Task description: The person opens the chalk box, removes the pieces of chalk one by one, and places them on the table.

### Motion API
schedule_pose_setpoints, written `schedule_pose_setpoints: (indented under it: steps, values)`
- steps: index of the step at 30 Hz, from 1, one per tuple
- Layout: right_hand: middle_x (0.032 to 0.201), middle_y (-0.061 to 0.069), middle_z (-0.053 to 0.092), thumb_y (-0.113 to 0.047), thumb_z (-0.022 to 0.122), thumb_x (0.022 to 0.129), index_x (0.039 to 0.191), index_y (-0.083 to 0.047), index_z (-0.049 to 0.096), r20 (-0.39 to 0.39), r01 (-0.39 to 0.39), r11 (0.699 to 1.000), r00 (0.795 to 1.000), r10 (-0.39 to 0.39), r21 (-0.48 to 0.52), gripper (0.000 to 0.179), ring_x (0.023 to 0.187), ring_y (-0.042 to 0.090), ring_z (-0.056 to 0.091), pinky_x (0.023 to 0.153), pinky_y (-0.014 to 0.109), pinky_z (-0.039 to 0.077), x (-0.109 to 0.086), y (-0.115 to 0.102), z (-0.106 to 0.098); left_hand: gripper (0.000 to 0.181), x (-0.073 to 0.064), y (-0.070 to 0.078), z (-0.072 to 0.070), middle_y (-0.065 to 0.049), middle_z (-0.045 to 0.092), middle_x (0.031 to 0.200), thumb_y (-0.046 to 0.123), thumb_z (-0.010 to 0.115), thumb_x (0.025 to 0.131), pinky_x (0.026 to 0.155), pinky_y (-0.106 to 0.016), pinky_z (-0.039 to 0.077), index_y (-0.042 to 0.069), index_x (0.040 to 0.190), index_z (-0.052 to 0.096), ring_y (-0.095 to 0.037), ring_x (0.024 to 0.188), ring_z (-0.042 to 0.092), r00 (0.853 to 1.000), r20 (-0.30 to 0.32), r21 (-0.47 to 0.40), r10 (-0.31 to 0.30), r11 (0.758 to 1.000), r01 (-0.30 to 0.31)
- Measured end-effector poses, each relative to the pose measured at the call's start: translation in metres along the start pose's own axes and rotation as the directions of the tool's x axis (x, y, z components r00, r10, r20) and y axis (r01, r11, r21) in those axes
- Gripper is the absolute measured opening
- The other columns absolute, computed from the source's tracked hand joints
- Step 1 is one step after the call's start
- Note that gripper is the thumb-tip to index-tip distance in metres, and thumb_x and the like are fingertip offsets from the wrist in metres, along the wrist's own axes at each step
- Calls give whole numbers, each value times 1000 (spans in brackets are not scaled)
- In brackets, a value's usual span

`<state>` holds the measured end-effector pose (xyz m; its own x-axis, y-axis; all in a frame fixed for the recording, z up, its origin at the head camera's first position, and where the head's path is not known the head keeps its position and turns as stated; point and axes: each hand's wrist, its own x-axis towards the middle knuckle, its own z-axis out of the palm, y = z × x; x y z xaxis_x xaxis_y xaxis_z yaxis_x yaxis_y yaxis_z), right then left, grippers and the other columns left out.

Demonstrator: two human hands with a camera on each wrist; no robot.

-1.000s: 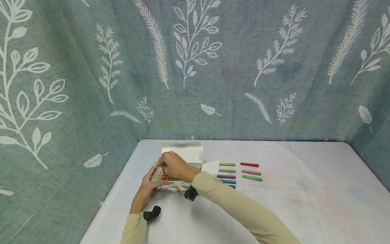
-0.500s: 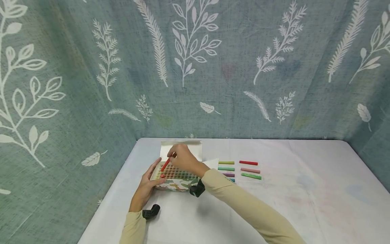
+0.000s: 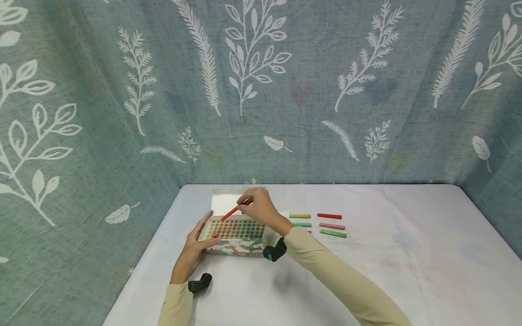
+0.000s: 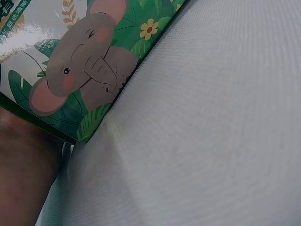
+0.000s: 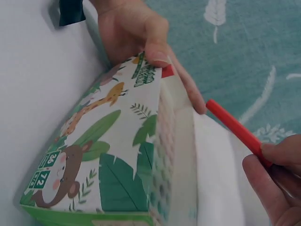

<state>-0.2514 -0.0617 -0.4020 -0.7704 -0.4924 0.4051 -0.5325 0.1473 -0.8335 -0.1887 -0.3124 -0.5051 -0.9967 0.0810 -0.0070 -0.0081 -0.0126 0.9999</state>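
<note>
My right hand (image 3: 263, 208) pinches a red crayon (image 3: 230, 213) between thumb and fingertips. The crayon slants above the back edge of an open cardboard box (image 3: 240, 247) printed with jungle animals. In the right wrist view, the crayon (image 5: 235, 127) points away from the fingers, apart from the box. My left hand (image 3: 192, 253) grips the box at its left end, thumb over the front top edge, fingers along the far side. Inside, a tray (image 3: 238, 228) has rows of small round holes. By the left thumb, a red tip (image 3: 215, 235) sticks up from the tray.
Right of the box lie a yellow-green crayon (image 3: 300, 216) and a mint crayon (image 3: 302, 224), partly behind my right arm. Farther right are a red crayon (image 3: 329, 216), a pink crayon (image 3: 332, 226) and a green crayon (image 3: 333, 233). The raised lid (image 3: 225, 201) stands behind the box.
My right hand has drawn the red crayon up out of the tray and moved it right and back. The left hand stays on the box.
</note>
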Motion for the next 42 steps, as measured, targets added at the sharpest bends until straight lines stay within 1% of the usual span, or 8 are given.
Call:
schedule_pose_setpoints:
  steps: [3, 12, 16, 21, 27, 32, 38, 42]
  values:
    - [92, 16, 67, 3, 67, 85, 91, 3, 72, -26, -11, 1000, 1000, 12, 11, 8, 75, 23, 68, 63, 22, 53, -2, 1, -8, 86, 0, 0, 0, -3, 32, 147, 5, 75, 79, 92, -30, 46, 36, 147, 32, -23, 126, 41, 1000, -1, -21, 5, 1000, -5]
    - [90, 12, 69, -1, 68, 85, 91, 1, 73, -93, -22, 1000, 995, 21, -7, 8, 72, 19, 68, 63, 24, 53, -13, 3, -32, 87, 1, -2, -1, -7, 27, 150, 3, 73, 81, 92, -27, 44, 32, 150, 28, -20, 126, 42, 999, 21, -17, 31, 999, -31]
    - [86, 13, 69, -1, 70, 84, 90, -1, 73, -130, -33, 999, 991, 36, 27, 7, 70, 21, 68, 63, 27, 54, -19, 5, -42, 88, 1, -1, -1, -6, 29, 150, 3, 73, 80, 91, -27, 45, 33, 149, 29, -20, 125, 42, 1000, -2, 5, 25, 1000, -25]
    - [88, 14, 69, -3, 70, 84, 92, 0, 73, -158, -83, 995, 983, 90, 50, 9, 70, 22, 68, 64, 28, 55, -27, 7, -55, 87, 0, 1, 1, -4, 30, 149, 1, 73, 80, 91, -26, 45, 33, 149, 30, -19, 125, 41, 1000, -21, 13, 18, 1000, -17]
    - [85, 10, 70, -5, 71, 84, 92, 1, 73, -185, -136, 989, 972, 145, 65, 10, 69, 18, 69, 66, 29, 55, -37, 6, -71, 87, 0, 3, 1, -6, 27, 150, 0, 71, 82, 92, -25, 43, 31, 150, 27, -19, 126, 39, 1000, -4, 14, 26, 1000, -26]
    - [85, 11, 69, -6, 71, 84, 92, 1, 72, -205, -142, 986, 966, 158, 93, 11, 70, 19, 69, 68, 30, 55, -45, 7, -83, 86, 2, 4, 0, -6, 28, 150, 1, 71, 82, 92, -25, 44, 32, 149, 28, -19, 126, 40, 999, -6, 19, 36, 999, -36]
    - [87, 13, 68, -7, 71, 84, 94, 3, 71, -228, -152, 976, 956, 185, 155, 14, 73, 23, 69, 70, 32, 55, -57, 9, -95, 86, 3, 0, -1, -7, 26, 151, 3, 71, 83, 93, -24, 43, 32, 150, 26, -18, 128, 40, 999, 24, 22, 43, 999, -44]
    - [88, 15, 68, -6, 71, 84, 94, 3, 71, -242, -158, 972, 950, 198, 175, 13, 74, 24, 69, 71, 33, 55, -66, 8, -102, 87, 3, -2, -1, -7, 27, 151, 3, 72, 82, 92, -24, 43, 33, 150, 26, -17, 127, 40, 999, 13, 26, 37, 999, -37]
